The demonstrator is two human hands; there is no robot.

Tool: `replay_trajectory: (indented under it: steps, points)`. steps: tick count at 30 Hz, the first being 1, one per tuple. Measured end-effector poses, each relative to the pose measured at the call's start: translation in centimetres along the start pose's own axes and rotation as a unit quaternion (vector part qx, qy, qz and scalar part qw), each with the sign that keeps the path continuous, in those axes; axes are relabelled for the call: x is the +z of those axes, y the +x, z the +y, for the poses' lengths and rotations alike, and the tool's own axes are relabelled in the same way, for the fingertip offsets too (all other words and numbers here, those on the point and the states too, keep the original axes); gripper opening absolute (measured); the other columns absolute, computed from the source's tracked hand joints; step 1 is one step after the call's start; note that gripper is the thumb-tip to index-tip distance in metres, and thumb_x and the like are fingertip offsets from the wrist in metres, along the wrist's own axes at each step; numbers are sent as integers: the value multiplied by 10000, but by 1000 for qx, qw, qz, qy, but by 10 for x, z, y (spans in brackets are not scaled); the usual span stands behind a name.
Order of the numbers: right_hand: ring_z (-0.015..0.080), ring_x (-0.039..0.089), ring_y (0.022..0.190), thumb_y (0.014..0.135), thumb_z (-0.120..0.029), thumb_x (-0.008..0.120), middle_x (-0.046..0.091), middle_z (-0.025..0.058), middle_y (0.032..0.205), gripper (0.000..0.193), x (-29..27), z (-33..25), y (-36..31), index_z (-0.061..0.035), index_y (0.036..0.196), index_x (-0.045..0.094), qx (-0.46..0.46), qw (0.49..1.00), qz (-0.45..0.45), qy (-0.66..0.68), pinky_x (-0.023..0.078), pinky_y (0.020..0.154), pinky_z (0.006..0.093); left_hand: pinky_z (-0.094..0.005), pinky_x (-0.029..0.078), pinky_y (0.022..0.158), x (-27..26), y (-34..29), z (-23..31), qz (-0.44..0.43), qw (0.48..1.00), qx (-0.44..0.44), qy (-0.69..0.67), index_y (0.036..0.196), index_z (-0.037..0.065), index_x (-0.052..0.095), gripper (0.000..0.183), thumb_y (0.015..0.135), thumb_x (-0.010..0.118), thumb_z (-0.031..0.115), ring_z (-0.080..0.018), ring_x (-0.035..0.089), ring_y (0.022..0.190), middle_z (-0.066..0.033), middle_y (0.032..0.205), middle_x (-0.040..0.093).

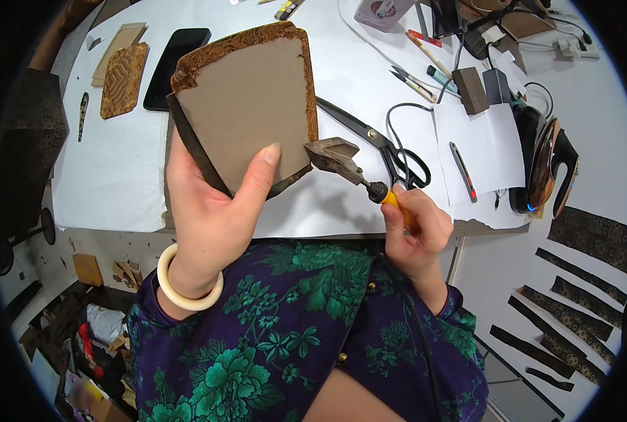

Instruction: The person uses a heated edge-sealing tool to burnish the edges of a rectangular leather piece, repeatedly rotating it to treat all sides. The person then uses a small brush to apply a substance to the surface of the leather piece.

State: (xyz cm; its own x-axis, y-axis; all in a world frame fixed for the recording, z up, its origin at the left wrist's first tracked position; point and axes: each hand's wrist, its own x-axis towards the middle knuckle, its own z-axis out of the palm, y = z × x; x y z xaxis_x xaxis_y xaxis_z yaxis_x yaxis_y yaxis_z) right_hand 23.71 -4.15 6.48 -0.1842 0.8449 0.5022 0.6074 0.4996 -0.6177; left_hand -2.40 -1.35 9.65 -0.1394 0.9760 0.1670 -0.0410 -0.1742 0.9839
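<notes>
Left hand (211, 211): gripping the fabric-wrapped board (247, 105) from below, thumb pressing flat on its bare brown face and the other fingers hidden behind it; a pale bangle (187, 281) is sitting on the wrist
Right hand (415, 232): clenching around the yellow handle of a small heating iron (342, 163), fist low and to the right of the board, a dark cord trailing down from it
Board: standing tilted up in front of the left palm, above the table edge – patterned brown cloth is folding over its top and right rims, with a loose dark strip running down the left edge toward the wrist
Iron tip: the wedge-shaped metal head is pressing against the board's lower right edge, just beyond the left thumb
Handling: the board is looking light and stiff, like card, so a one-hand pinch seems enough; the cloth edging looks soft and liable to shift or lift where not yet stuck down
Where to hold: the lower left corner, well clear of the metal head, is probably the safest grip – the head is likely hot
Beyond the right hand: black scissors (387, 144) are lying just above the knuckles, a red-handled knife (463, 171) further right on white paper
Beyond the left hand: a black phone (175, 62) and a smaller patterned panel (123, 81) are lying further up the white table (116, 169)
</notes>
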Motion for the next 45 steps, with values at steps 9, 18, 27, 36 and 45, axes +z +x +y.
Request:
replay_trajectory:
  steps: [9,18,27,36,45]
  points:
    - [62,533,631,1059,-161,682,666,53,807,198,10,8,1,15,1090,597,162,935,39,312,396,566,200,-355,554,993,-10,14,-7,7,956,-198,-214,1357,-14,573,443,951,738,53,-204,694,1116,-125,1232,694]
    - [70,447,586,1083,-229,649,670,98,847,249,26,33,-16,-43,967,530,278,729,-62,622,321,514,202,-385,615,1041,2,14,-28,-71,773,-298,-555,1354,-85,567,333,1030,585,-7,-263,730,1147,-208,1249,707]
    - [64,453,590,1083,-170,644,654,81,798,254,23,27,-16,-53,905,505,272,781,-51,560,338,514,214,-340,584,927,13,7,-7,-1,926,-237,-295,1292,-35,627,364,946,735,-12,-182,722,1047,-113,1184,726]
    - [30,473,630,1054,-126,692,637,29,773,206,1,32,-2,-8,914,598,270,835,-107,468,378,558,203,-336,550,937,3,4,6,24,989,-116,-88,1277,-50,616,414,899,773,6,-186,699,1031,-115,1173,709]
    - [6,441,631,1062,-162,691,621,-39,750,178,-12,32,8,-11,999,622,303,885,-119,331,316,570,190,-396,550,993,-30,5,-83,9,972,-227,62,1393,-84,488,635,874,821,67,-234,667,1134,-170,1251,672]
